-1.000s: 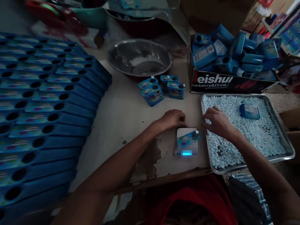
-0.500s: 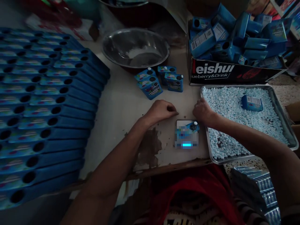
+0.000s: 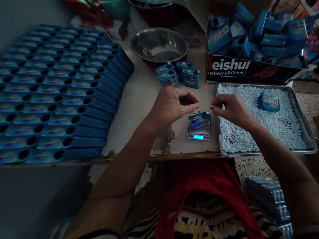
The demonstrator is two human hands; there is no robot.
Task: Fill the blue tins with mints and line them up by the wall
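A small blue box [image 3: 199, 119] with a round hole lies on a pocket scale [image 3: 198, 133] with a lit blue display. My left hand [image 3: 171, 105] hovers just left of the box, fingers curled with thumb and forefinger pinched together. My right hand [image 3: 230, 108] hovers just right of it over the edge of a metal tray [image 3: 302, 131], fingertips pinched; whether they hold anything is too small to see. The tray is full of small pale blue candies [image 3: 249, 132], with one blue box [image 3: 268, 102] lying on them.
Rows of flat blue boxes [image 3: 57, 96] cover the table's left. Several filled boxes [image 3: 178, 75] stand before a steel bowl [image 3: 159, 44]. A black carton [image 3: 249, 71] heaped with blue boxes sits behind the tray. The table's chipped front edge [image 3: 174, 155] is near me.
Both hands have lifted off the table and now hover on either side of the box on the scale. The camera has tilted, so the view has shifted.
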